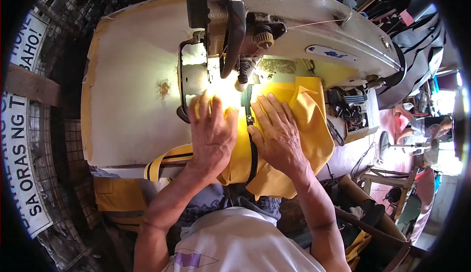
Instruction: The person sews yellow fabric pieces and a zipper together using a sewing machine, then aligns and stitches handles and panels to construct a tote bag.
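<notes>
Yellow fabric (316,127) lies under the head of a sewing machine (294,12), with a black zipper (253,159) running down it between my hands. My left hand (212,134) rests on the cloth left of the zipper, fingers stretched forward, the tips washed out by the lamp's glare. Flat on the fabric to the right, my right hand (278,134) has its fingers spread and its thumb beside the zipper pull. Both hands are just short of the presser foot area, where the needle is lost in the bright light. A yellow strap with black stripes (169,160) trails left over the table edge.
The worn white table top (132,85) extends left of the machine. A metal mechanism with a bobbin-like part (351,107) sits at the right. Wire mesh with lettered signs (29,174) borders the left side. More yellow fabric (115,193) hangs below the table.
</notes>
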A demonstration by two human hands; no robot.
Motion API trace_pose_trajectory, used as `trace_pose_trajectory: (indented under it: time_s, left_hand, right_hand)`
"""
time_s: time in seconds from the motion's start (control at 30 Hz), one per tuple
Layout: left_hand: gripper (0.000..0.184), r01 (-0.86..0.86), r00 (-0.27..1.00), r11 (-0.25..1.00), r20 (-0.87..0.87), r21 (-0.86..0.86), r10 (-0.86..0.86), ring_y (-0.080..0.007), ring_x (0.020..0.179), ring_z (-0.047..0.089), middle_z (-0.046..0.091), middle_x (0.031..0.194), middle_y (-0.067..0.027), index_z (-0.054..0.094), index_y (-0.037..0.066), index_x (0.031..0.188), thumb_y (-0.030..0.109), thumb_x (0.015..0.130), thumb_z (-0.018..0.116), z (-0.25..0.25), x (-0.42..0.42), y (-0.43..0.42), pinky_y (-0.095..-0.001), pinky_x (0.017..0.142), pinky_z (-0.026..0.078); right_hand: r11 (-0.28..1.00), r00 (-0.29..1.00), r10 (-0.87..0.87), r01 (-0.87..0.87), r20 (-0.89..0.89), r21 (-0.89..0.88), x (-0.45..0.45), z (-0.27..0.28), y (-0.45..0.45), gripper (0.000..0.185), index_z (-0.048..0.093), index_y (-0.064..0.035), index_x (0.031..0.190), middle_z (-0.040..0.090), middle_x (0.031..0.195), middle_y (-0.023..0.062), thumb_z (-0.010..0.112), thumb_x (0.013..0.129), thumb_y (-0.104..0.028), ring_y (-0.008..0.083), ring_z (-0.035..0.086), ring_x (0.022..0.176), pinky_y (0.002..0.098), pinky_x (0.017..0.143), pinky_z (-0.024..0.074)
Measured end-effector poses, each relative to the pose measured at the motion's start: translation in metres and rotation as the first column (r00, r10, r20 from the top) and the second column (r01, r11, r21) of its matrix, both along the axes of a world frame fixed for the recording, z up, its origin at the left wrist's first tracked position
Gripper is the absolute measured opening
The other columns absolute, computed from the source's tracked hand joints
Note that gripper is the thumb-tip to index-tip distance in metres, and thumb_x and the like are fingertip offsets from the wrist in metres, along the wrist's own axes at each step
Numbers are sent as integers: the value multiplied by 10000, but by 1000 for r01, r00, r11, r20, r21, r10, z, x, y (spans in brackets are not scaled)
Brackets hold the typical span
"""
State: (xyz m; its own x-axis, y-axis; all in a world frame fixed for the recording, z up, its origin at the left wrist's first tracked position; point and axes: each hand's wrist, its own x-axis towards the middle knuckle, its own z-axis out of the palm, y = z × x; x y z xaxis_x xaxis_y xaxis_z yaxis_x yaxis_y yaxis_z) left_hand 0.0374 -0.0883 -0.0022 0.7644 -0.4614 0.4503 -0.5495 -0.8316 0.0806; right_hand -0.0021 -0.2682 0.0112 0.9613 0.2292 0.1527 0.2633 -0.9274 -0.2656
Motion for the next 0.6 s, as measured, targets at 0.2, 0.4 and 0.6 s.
trace_pose_trajectory:
  time_s: [0.2, 0.4, 0.6]
  left_hand:
    - [277, 128, 987, 992, -95, -10, -128, -289, 1043, 616, 618, 1032, -141, 654, -50, 1093, 102, 862, 632, 2, -18, -10, -392, 937, 500]
    - [563, 63, 986, 994, -159, 93, -48, -401, 1285, 520, 570, 1357, -278, 570, -122, 1309, 322, 964, 613, -7, -40, -22, -502, 1130, 382]
    - [530, 108, 989, 993, -94, -37, -111, -391, 1191, 544, 559, 1352, -218, 561, 69, 1408, 215, 910, 672, -5, -37, -21, -497, 1044, 434]
  right_hand:
    - [996, 999, 10, -13, 41, 84, -2, -9, -5, 494, 533, 9, 1415, 491, 1502, 202, 588, 996, -247, 387, 418, 1430, 520, 1202, 292]
    - [983, 991, -75, 55, 109, 177, 16, 2, -17, 574, 451, -5, 1495, 484, 1504, 223, 635, 978, -172, 359, 386, 1469, 481, 1229, 273]
    - [998, 993, -29, 36, 116, -60, 46, -2, -40, 452, 589, -37, 1348, 606, 1231, 164, 681, 927, -173, 365, 530, 1267, 484, 1196, 332]
